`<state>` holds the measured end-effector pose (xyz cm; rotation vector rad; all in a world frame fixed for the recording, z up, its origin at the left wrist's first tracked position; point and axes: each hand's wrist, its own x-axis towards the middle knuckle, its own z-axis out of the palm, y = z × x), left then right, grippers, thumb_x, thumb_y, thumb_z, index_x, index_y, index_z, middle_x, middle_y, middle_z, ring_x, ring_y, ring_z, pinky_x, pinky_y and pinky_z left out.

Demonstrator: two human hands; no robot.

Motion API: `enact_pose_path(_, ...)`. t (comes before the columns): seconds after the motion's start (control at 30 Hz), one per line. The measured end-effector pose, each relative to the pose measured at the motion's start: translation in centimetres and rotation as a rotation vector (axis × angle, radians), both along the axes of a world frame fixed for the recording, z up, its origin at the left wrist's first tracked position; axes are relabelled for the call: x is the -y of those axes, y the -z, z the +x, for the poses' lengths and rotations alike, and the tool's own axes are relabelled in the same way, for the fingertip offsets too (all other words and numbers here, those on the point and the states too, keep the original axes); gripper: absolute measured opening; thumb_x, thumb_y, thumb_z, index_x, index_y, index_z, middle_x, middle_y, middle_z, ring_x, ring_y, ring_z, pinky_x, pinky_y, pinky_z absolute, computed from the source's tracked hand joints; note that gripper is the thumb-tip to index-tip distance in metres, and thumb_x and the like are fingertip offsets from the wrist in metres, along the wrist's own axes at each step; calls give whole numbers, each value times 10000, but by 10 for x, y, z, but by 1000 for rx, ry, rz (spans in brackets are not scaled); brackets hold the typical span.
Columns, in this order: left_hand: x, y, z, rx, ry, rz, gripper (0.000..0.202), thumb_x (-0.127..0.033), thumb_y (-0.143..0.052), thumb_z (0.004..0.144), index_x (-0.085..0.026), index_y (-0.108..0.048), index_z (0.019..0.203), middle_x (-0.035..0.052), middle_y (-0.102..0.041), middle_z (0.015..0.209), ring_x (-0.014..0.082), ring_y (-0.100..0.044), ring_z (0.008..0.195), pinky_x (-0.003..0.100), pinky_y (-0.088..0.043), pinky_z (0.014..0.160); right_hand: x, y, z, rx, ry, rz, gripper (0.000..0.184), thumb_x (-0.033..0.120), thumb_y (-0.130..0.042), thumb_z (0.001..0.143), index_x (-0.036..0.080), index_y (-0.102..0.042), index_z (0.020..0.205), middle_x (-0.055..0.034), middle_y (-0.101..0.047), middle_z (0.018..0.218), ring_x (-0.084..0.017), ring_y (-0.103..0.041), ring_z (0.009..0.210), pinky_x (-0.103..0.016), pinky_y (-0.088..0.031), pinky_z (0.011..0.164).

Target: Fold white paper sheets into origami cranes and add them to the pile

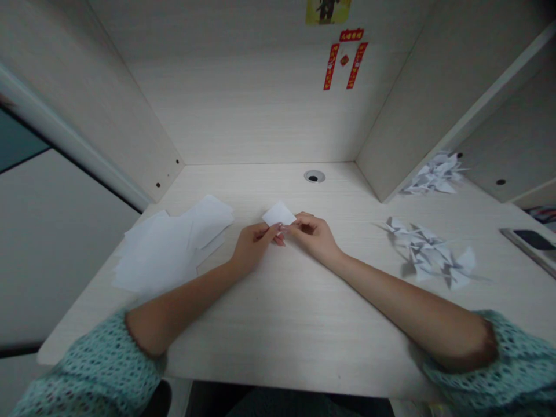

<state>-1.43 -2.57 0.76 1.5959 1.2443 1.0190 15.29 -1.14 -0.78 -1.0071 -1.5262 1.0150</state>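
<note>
A small folded piece of white paper (279,214), diamond-shaped from here, is held up just above the middle of the desk. My left hand (255,243) pinches its lower edge between thumb and fingers. From the other side, my right hand (316,234) grips the same paper near its lower right edge, and the two thumbs almost meet. The fingertips hide the paper's bottom corner. Left of my left hand lies a loose spread of white paper sheets (163,249). Several folded white paper pieces with pointed tips (428,249) lie to the right of my right forearm.
Another heap of folded paper (436,174) sits farther back beyond the right divider panel (408,104). A phone (532,243) lies at the right edge. The pale wooden desk (269,324) has a round cable hole (314,176) near its back panel, which bears red stickers (351,36).
</note>
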Motion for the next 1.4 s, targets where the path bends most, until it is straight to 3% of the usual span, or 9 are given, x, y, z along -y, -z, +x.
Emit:
enact_pose_path(0.17,0,2,0,-24,-9,27,396,-448,-529,843,-159,-651,601,33,-703,653,144,-646,662,257,-485,722,-2,2,-1,45,-33,53,163,359,-698,728,208,-700,667,-42,-646,722,-177,-570,731,-324,-422,687)
enact_pose_path(0.43,-1,4,-2,-80,4,18,426,-489,-487,860,-167,-626,618,4,-658,584,121,-613,570,238,-479,653,-2,-3,2,-59,-66,-52,173,345,-716,706,198,-700,615,-30,-629,679,-157,-555,657,-307,-394,627)
enact_pose_path(0.93,-4,5,-2,-81,10,-10,448,-521,-485,847,-171,-595,589,7,-650,584,134,-622,601,258,-483,689,0,-5,-1,-219,164,-137,193,371,-759,640,200,-689,583,-8,-615,647,-142,-534,623,-299,-404,610)
enact_pose_path(1.2,-3,3,0,-63,26,-21,444,-517,-497,841,-171,-604,585,6,-649,585,131,-614,597,253,-475,677,-1,-1,-1,-326,157,-166,110,296,-761,634,208,-706,600,2,-631,650,-141,-539,648,-301,-401,662)
enact_pose_path(1.4,-1,1,-1,-71,52,-31,453,-504,-486,850,-167,-595,569,13,-641,582,132,-611,608,249,-472,675,-11,-2,5,-511,236,-180,196,322,-667,721,200,-587,590,26,-536,586,-122,-477,570,-278,-391,598)
